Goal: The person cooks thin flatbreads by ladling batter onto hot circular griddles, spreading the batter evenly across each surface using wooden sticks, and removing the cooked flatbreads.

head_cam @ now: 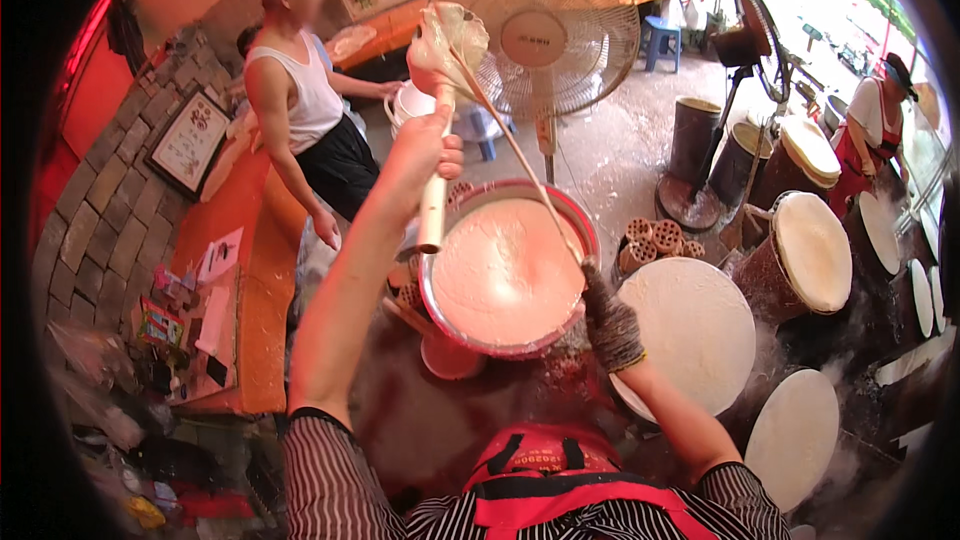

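Note:
My left hand (421, 154) grips a thick, pale tubular handle (433, 214), apparently bamboo, raised in front of me. At its far end is a ladle head (442, 52) coated in pale, sticky batter. In a grey knit glove, my right hand (613, 324) holds a thin stick (514, 141) that slants up to the coated head and appears to touch it. Below both hands stands a wide round basin (429, 307) with a reddish rim, full of smooth, pale batter (476, 270). Glare tints its surface pink.
A round, pale-topped griddle (686, 330) lies close right, with steam around several more. Perforated coal briquettes (666, 236) sit behind it. A large pedestal fan (534, 37) stands ahead. One person (296, 90) is beside an orange-covered table (262, 307); another (870, 124) works far right.

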Tool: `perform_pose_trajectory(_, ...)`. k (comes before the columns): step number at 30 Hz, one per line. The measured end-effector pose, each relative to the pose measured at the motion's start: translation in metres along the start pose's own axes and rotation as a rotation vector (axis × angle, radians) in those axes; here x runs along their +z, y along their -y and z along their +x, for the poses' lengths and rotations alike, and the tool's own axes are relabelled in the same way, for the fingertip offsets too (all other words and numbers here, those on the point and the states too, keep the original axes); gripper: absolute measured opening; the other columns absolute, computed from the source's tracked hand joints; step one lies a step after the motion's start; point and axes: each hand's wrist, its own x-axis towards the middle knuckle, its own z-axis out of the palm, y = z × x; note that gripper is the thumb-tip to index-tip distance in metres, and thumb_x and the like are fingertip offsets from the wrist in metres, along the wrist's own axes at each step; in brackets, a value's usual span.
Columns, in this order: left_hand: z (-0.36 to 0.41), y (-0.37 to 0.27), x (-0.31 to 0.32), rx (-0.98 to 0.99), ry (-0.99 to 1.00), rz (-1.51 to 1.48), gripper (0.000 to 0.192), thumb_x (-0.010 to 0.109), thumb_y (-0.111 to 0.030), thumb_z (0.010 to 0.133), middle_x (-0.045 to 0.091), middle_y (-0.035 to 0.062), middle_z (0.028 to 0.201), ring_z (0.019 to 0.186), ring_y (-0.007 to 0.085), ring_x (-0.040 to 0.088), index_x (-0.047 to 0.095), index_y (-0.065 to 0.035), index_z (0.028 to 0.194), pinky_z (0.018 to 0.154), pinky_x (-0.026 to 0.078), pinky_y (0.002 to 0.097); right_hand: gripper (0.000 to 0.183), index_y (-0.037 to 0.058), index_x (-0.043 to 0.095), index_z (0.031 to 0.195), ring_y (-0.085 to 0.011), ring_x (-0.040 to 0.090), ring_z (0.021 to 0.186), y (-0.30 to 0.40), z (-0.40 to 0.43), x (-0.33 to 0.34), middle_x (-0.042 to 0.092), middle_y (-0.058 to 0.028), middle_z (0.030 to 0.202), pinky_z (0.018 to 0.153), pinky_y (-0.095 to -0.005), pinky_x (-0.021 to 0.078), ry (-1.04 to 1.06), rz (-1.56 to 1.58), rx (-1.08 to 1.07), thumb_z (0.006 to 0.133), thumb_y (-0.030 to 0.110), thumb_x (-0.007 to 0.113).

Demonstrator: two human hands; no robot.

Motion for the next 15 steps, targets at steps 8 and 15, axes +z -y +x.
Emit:
perform_pose_trajectory(8, 0.058, 0.028, -0.098, -0.727, 0.141, -0.096, 0.032, 0.043, -0.031, 0.098, 0.038, -0.0032, 0.062, 0.043, 0.0037, 0.035, 0.042, 0.001, 0.1, 0.034, 0.031, 0.0173, 0.055, 0.0223, 0.033, 0.141, -0.0382, 0.063, 0.077, 0.027, -0.002, 0.025, 0.06, -0.0192, 0.104, 0.061, -0.0463, 0.0511, 0.043, -0.314, 0.223, 0.088, 0.015, 0.047)
perform_pose_trajectory(15, 0.009, 0.084, -0.076, -1.053, 0.297, -0.059, 0.03, 0.041, -0.027, 0.099, 0.039, -0.0013, 0.065, 0.044, 0.0036, 0.036, 0.04, 0.0032, 0.1, 0.035, 0.032, 0.0161, 0.06, 0.0088, 0.037, 0.139, -0.0405, 0.062, 0.081, 0.013, -0.202, 0.03, 0.061, -0.0219, 0.102, 0.067, -0.0458, 0.0506, -0.416, -0.066, 0.258, 0.081, 0.007, 0.055)
